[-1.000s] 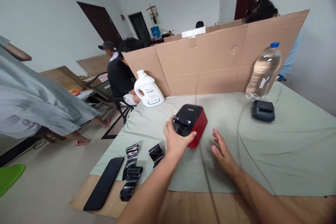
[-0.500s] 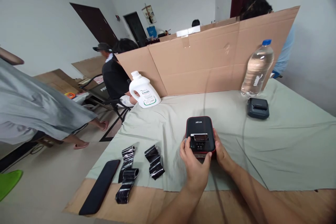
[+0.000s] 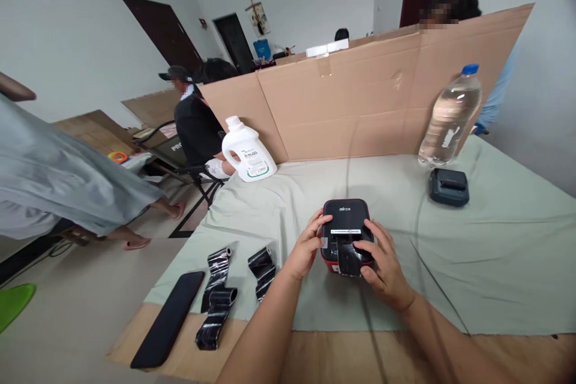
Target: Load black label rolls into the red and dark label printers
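Observation:
A small black label printer (image 3: 345, 222) with a red lower edge sits on the green cloth in front of me. From its slot a glossy black strip (image 3: 350, 260) hangs down over the front. My left hand (image 3: 310, 246) grips the printer's left side, its fingertips on the top edge. Curved round the right side is my right hand (image 3: 385, 264), its index finger at the strip's upper edge and thumb by the front lower corner. Left of the printer lie partly unrolled black rolls (image 3: 218, 270).
A long black case (image 3: 168, 319) lies at the table's left front. A white jug (image 3: 248, 153) and a water bottle (image 3: 451, 117) stand before a cardboard screen (image 3: 342, 108). Near the bottle is a dark grey device (image 3: 449, 186). Other people are beyond the screen and at the left.
The black strip now comes out of the slot and drapes over the printer's front. My left hand has moved from the front to the left side; my right hand has come up over the top.

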{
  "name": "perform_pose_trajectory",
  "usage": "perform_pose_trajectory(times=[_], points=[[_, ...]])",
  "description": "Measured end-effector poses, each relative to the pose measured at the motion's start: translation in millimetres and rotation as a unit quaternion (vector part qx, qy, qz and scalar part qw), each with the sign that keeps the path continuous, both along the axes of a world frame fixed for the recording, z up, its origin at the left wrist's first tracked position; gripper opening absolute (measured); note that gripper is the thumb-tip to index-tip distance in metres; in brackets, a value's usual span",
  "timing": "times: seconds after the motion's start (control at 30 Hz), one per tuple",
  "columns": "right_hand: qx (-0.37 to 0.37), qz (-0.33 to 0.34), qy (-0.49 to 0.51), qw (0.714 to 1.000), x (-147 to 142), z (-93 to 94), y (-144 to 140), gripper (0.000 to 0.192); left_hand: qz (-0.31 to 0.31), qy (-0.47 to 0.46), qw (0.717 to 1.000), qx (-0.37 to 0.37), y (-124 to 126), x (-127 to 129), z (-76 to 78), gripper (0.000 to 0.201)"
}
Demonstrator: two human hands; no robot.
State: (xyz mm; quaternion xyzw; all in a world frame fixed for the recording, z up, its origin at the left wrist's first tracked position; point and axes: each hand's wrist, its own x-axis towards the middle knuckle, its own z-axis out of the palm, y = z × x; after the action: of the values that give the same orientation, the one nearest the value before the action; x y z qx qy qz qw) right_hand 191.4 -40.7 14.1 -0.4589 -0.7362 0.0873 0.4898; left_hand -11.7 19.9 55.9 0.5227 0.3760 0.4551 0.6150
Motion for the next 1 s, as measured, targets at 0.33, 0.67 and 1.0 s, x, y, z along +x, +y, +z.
perform_pose_trajectory(times=[0.33,0.67,1.0], points=[[0.025,-0.01,-0.021,0.999,-10,6.1,-4,0.018,-0.02,-0.032,0.999,0.006,-5,1,-19.4,0.056],[0.003,-0.012,0.029,0.999,-15,2.9,-6,0.017,0.008,-0.126,0.988,-0.09,-8,15,-12.5,0.071],[-0.019,-0.013,0.074,0.997,-23,1.1,-8,0.019,0.071,-0.166,0.979,-0.1,-7,20,-8.0,0.093]])
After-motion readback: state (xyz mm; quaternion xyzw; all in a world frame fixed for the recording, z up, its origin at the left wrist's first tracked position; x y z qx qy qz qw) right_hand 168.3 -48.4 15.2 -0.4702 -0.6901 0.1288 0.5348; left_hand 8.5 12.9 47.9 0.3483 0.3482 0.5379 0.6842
